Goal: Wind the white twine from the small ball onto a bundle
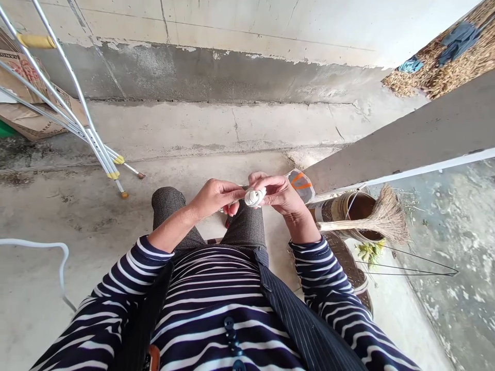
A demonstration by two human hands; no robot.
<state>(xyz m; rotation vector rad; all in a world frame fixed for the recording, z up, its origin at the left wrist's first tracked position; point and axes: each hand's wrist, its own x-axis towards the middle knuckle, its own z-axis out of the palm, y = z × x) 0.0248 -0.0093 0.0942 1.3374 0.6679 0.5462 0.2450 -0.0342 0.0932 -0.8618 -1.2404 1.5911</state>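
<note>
My right hand (279,197) is closed around a small white rolled-up thing (254,198), whose spiral end faces up; its exact kind is unclear. From the other side comes my left hand (217,198), thumb and forefinger pinched together at the roll's left edge. What lies between those fingertips is too small to make out. Both hands are in front of my lap, above my grey trousers (244,226).
Metal crutches (87,129) with yellow fittings stand at left by cardboard boxes (42,116). A brush broom (381,219) rests across a brown bucket (348,208) at right. A white hose (38,242) lies on the left floor. A wall (232,72) runs ahead.
</note>
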